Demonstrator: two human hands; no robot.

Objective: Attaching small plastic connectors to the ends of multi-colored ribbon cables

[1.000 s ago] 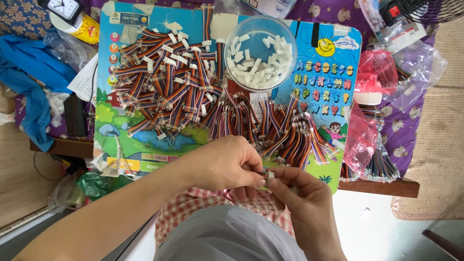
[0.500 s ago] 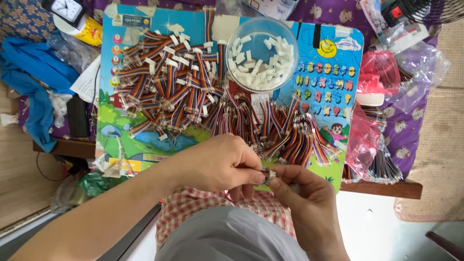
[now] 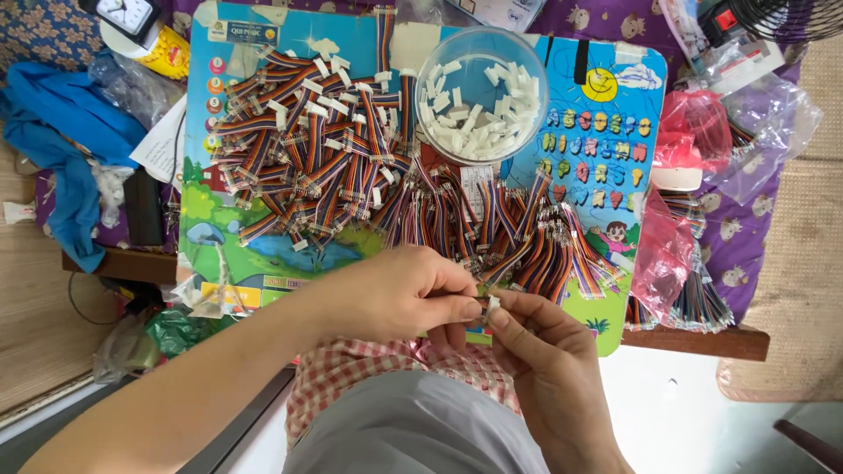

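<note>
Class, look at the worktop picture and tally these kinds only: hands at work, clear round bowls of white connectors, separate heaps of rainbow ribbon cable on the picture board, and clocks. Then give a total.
Hands: 2, the left hand and right hand
Clear bowl: 1
Cable heaps: 2, finished heap and unfinished heap
Clock: 1
Total: 6

Rainbow-striped ribbon cables, white connectors

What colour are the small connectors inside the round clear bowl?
White; the connectors show best in the head view, in the bowl.

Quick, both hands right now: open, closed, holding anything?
Left hand: closed, pinching a short multicoloured ribbon wire.
Right hand: closed, fingertips pinching a small white plastic connector at the wire's end.
</note>
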